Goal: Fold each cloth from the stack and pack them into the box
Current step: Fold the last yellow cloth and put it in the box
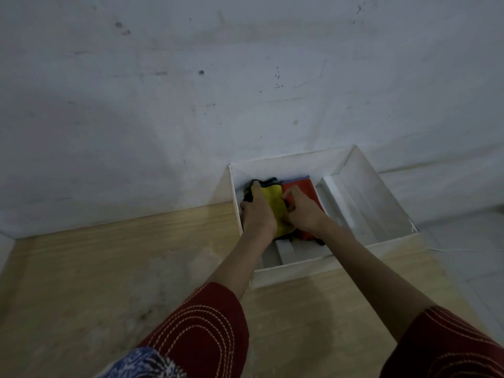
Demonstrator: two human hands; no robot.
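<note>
So both hands are down in the white box, left hand pressing flat on the yellow cloth, right hand pinching its edge beside the orange cloth.

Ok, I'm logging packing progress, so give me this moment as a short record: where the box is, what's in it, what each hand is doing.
box: white box, open, on the wooden surface against the wall
contents: yellow cloth, orange-red cloth beside it, dark cloth at the left edge
left hand: left hand pressing flat on the yellow cloth
right hand: right hand curled at the seam between yellow and orange-red cloths
stack: not in view
</note>
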